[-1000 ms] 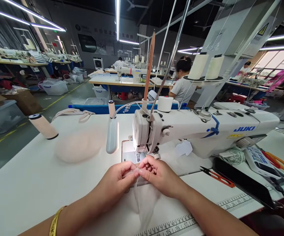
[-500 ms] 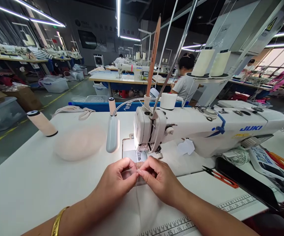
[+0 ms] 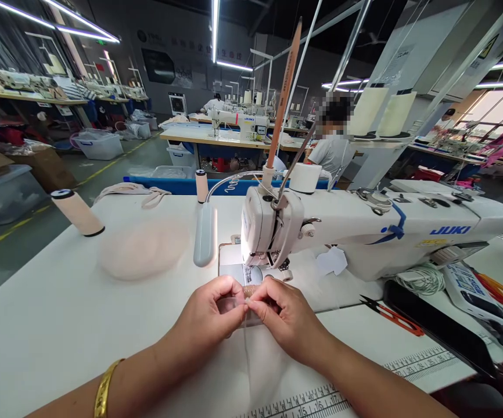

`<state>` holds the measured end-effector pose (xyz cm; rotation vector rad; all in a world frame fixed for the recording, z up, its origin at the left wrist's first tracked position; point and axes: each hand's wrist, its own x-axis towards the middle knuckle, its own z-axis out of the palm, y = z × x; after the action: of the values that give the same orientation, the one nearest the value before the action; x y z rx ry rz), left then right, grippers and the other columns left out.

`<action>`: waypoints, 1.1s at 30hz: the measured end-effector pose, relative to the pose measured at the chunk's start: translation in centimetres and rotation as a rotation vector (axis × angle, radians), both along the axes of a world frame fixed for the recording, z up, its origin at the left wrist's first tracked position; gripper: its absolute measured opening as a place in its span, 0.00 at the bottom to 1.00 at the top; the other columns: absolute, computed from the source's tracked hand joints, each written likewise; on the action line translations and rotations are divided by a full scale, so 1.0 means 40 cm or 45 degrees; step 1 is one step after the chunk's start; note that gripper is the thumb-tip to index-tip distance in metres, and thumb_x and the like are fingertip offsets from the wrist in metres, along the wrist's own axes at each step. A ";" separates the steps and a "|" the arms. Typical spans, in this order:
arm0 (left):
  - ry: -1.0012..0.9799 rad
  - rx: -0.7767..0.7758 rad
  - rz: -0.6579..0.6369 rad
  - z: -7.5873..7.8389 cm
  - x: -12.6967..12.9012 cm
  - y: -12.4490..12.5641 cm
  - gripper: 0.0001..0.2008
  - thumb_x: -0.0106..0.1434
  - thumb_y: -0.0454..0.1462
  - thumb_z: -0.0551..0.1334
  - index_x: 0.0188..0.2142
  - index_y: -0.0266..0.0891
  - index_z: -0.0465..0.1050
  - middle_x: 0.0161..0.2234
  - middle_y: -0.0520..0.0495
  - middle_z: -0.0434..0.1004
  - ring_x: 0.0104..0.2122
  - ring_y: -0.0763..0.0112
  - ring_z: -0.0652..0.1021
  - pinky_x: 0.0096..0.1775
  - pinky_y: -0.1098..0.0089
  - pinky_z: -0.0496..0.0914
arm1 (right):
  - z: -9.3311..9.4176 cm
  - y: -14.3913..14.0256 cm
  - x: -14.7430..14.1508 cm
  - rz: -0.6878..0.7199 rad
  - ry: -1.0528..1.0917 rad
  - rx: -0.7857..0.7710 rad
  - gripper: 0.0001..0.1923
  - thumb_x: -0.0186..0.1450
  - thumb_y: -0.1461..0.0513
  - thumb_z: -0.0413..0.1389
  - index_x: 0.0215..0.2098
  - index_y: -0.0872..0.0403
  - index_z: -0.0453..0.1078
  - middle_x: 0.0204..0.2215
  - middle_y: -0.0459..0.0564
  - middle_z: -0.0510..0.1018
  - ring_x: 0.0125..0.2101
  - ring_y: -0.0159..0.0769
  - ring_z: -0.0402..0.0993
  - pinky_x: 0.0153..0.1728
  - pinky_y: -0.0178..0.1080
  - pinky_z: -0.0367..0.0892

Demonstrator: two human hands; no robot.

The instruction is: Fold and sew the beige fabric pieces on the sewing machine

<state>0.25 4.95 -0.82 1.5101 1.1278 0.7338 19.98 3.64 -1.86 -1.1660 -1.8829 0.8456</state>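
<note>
While before the sewing machine (image 3: pixel 365 232) | both hands' fingers pinch sheer fabric (image 3: pixel 258 360) | left hand (image 3: pixel 210 313) | right hand (image 3: pixel 288 319)

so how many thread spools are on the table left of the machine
2: a big spool tilted near the left edge, and a slim one upright by the lamp. Others may be hidden behind the sewing machine.

- Both hands, left hand (image 3: pixel 210 310) and right hand (image 3: pixel 284 316), edged slightly toward the sewing machine (image 3: pixel 365 229).
- Sheer fabric (image 3: pixel 251 354) pinched closer to the needle plate (image 3: pixel 245 273).
</note>
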 end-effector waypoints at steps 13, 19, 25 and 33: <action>-0.066 -0.082 0.026 -0.013 -0.005 0.002 0.13 0.61 0.45 0.68 0.35 0.42 0.67 0.21 0.59 0.65 0.22 0.73 0.67 0.26 0.73 0.63 | 0.001 -0.003 -0.003 0.016 -0.010 -0.045 0.07 0.71 0.60 0.55 0.33 0.50 0.68 0.28 0.42 0.73 0.30 0.34 0.68 0.34 0.37 0.61; -0.026 -0.017 0.043 -0.019 -0.012 0.001 0.15 0.62 0.49 0.68 0.37 0.42 0.70 0.22 0.56 0.68 0.23 0.70 0.69 0.26 0.71 0.65 | 0.004 0.000 0.001 0.018 0.065 -0.187 0.07 0.72 0.55 0.57 0.41 0.50 0.70 0.31 0.44 0.75 0.32 0.35 0.69 0.33 0.37 0.63; -0.004 0.037 0.046 -0.016 -0.015 -0.004 0.16 0.62 0.51 0.68 0.35 0.42 0.72 0.23 0.54 0.70 0.24 0.69 0.71 0.27 0.70 0.66 | 0.006 0.003 0.007 0.080 0.188 -0.316 0.09 0.72 0.54 0.58 0.45 0.50 0.73 0.35 0.46 0.76 0.35 0.36 0.71 0.35 0.37 0.65; -0.003 0.025 0.053 -0.010 -0.009 0.001 0.17 0.61 0.52 0.68 0.35 0.42 0.70 0.23 0.55 0.69 0.24 0.70 0.69 0.26 0.71 0.65 | 0.004 0.006 0.008 0.123 0.284 -0.404 0.10 0.71 0.54 0.59 0.38 0.51 0.69 0.34 0.44 0.75 0.32 0.33 0.67 0.33 0.35 0.63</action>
<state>-0.10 4.97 -1.23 1.5053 1.1565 0.7767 20.28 3.89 -1.69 -1.1173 -1.6728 1.3093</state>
